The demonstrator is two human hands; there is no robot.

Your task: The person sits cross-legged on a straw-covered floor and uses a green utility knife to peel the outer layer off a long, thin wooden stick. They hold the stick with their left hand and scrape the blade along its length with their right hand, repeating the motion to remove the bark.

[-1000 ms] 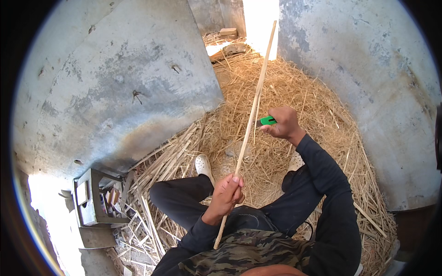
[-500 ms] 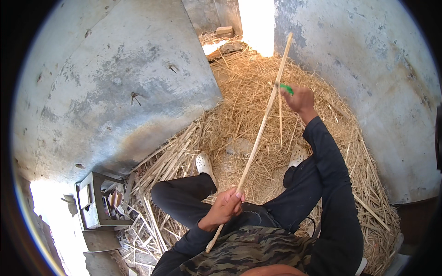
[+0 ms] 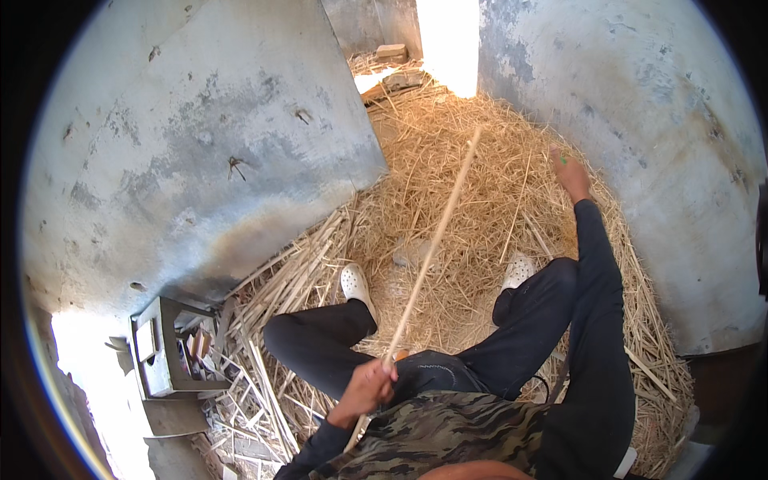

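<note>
My left hand is closed round the lower part of a long pale wooden stick. The stick slants up and away over the straw, and its lower end lies beside my camouflage shirt. Out to the right, my right arm is stretched forward and away from the stick. My right hand is closed on a small green-handled tool, of which only a bit of green shows; its working end cannot be made out. Pale shavings cover the floor between and beyond my feet.
Long split strips are heaped at the left beside a small open-fronted cabinet. Worn grey panels stand on the left and right. A bright gap opens at the back, near a brick. My white clogs rest on the floor.
My right hand with the green-handled tool has left the stick and swung out to the right. My left hand has drawn the stick down toward me and slightly left.
</note>
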